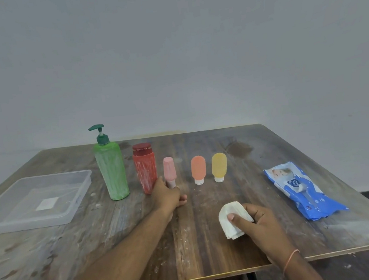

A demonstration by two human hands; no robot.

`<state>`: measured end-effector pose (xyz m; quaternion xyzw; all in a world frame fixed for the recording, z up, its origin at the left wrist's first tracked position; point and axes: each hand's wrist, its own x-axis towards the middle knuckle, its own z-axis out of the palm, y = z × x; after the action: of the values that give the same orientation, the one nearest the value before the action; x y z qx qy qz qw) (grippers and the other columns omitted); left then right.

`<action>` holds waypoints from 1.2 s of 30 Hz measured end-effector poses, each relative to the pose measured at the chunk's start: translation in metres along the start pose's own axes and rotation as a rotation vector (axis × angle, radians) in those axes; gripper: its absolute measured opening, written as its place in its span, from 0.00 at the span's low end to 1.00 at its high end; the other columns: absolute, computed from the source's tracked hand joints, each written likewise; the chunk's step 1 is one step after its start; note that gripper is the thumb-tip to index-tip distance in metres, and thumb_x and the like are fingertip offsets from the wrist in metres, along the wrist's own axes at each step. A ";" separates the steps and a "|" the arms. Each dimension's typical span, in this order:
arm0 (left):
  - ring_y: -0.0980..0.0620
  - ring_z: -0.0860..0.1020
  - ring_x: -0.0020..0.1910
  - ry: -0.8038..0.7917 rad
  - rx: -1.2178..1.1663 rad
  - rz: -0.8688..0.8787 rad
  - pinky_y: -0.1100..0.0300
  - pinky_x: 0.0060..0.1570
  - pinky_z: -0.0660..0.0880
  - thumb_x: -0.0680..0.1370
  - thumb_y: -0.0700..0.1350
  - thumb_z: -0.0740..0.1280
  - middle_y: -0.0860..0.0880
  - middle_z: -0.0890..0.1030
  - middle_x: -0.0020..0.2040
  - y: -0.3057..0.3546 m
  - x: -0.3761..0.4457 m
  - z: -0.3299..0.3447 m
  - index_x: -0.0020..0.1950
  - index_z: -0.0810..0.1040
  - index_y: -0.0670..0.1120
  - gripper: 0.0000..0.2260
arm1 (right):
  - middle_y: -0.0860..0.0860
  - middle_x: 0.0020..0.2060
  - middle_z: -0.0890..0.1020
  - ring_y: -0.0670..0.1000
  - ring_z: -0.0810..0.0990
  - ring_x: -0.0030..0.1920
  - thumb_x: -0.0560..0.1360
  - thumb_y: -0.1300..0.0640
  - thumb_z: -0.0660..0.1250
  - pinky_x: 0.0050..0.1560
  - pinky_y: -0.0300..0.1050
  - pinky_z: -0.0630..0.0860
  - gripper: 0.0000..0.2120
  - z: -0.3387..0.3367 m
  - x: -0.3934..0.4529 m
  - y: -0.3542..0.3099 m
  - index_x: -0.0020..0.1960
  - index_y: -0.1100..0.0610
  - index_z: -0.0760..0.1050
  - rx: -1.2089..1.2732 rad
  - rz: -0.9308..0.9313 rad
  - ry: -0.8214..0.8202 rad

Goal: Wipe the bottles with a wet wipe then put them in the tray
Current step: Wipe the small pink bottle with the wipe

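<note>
A person's left hand reaches to the base of a small pink bottle mid-table, fingers curling round it. The right hand pinches a folded wet wipe nearer. Green, red, orange and yellow bottles stand in a row, smeared. The clear tray sits empty, far left. Wiping seems about to begin: next, lift the pink bottle to the wipe.

Worn wooden table, clear plastic tray

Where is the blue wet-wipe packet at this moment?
In the head view, the blue wet-wipe packet lies on the wooden table's right side, right of the yellow bottle.
</note>
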<state>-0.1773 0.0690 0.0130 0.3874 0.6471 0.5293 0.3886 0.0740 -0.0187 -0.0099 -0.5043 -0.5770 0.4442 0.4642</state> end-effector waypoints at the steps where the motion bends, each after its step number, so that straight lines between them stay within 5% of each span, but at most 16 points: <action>1: 0.46 0.86 0.36 0.016 -0.002 -0.009 0.48 0.40 0.87 0.81 0.30 0.63 0.44 0.80 0.54 0.001 0.004 0.002 0.71 0.72 0.44 0.20 | 0.44 0.48 0.90 0.44 0.88 0.49 0.79 0.54 0.76 0.43 0.36 0.81 0.06 0.000 0.000 0.000 0.55 0.52 0.88 0.002 0.001 0.000; 5: 0.47 0.85 0.34 0.026 0.037 0.015 0.44 0.41 0.87 0.80 0.30 0.62 0.43 0.83 0.49 0.000 0.006 0.008 0.65 0.75 0.44 0.17 | 0.45 0.47 0.90 0.46 0.88 0.49 0.79 0.55 0.76 0.43 0.36 0.81 0.05 -0.001 0.000 -0.001 0.53 0.53 0.89 0.007 -0.010 -0.005; 8: 0.50 0.84 0.34 -0.028 0.097 0.085 0.56 0.34 0.84 0.82 0.33 0.63 0.44 0.85 0.46 0.000 -0.008 0.002 0.61 0.77 0.47 0.12 | 0.46 0.47 0.90 0.47 0.88 0.49 0.79 0.55 0.76 0.44 0.38 0.82 0.05 0.000 -0.001 -0.003 0.53 0.53 0.89 0.002 -0.012 -0.006; 11: 0.51 0.84 0.37 -0.090 0.102 0.174 0.56 0.32 0.78 0.81 0.41 0.71 0.48 0.87 0.48 -0.009 -0.020 -0.017 0.58 0.81 0.49 0.07 | 0.44 0.48 0.90 0.46 0.87 0.49 0.79 0.53 0.76 0.44 0.39 0.82 0.05 -0.001 -0.001 -0.002 0.53 0.51 0.88 -0.038 -0.010 -0.005; 14: 0.55 0.86 0.47 -0.140 0.149 0.246 0.57 0.45 0.82 0.79 0.48 0.77 0.55 0.88 0.49 -0.017 -0.035 -0.049 0.59 0.83 0.56 0.10 | 0.43 0.46 0.90 0.44 0.87 0.48 0.79 0.53 0.76 0.43 0.37 0.82 0.04 -0.001 -0.001 -0.001 0.52 0.51 0.88 -0.050 -0.012 -0.015; 18: 0.51 0.87 0.51 -0.204 0.054 0.196 0.56 0.47 0.85 0.79 0.44 0.76 0.52 0.87 0.53 -0.024 -0.060 -0.091 0.60 0.81 0.59 0.14 | 0.45 0.44 0.89 0.49 0.86 0.45 0.78 0.52 0.76 0.42 0.42 0.81 0.04 0.004 -0.001 -0.002 0.50 0.51 0.88 -0.105 -0.027 0.003; 22: 0.63 0.85 0.53 -0.234 0.139 0.192 0.61 0.54 0.84 0.79 0.44 0.76 0.61 0.86 0.55 -0.031 -0.075 -0.110 0.67 0.80 0.58 0.18 | 0.44 0.45 0.88 0.48 0.86 0.48 0.78 0.49 0.77 0.42 0.43 0.82 0.07 0.034 0.002 -0.002 0.54 0.49 0.86 -0.135 -0.067 0.032; 26: 0.71 0.82 0.48 -0.188 0.172 0.255 0.75 0.43 0.76 0.78 0.46 0.77 0.63 0.85 0.50 -0.027 -0.085 -0.110 0.63 0.78 0.62 0.18 | 0.40 0.49 0.87 0.45 0.86 0.51 0.78 0.49 0.77 0.45 0.40 0.84 0.09 0.089 0.002 -0.009 0.57 0.46 0.83 -0.107 -0.168 0.029; 30: 0.63 0.84 0.49 -0.194 0.141 0.262 0.66 0.49 0.80 0.77 0.48 0.79 0.62 0.87 0.49 -0.029 -0.083 -0.111 0.64 0.77 0.65 0.21 | 0.37 0.48 0.87 0.43 0.85 0.49 0.78 0.45 0.75 0.46 0.42 0.84 0.06 0.130 0.005 -0.020 0.54 0.40 0.82 -0.167 -0.283 0.027; 36: 0.56 0.86 0.50 -0.243 0.132 0.308 0.60 0.52 0.84 0.78 0.46 0.78 0.58 0.87 0.52 -0.037 -0.076 -0.112 0.67 0.80 0.60 0.20 | 0.40 0.43 0.87 0.44 0.85 0.44 0.78 0.51 0.76 0.41 0.36 0.78 0.04 0.146 0.011 -0.024 0.52 0.43 0.85 -0.172 -0.329 0.094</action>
<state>-0.2523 -0.0489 -0.0013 0.5674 0.5619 0.4884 0.3519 -0.0746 -0.0163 -0.0107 -0.4613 -0.6651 0.2873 0.5121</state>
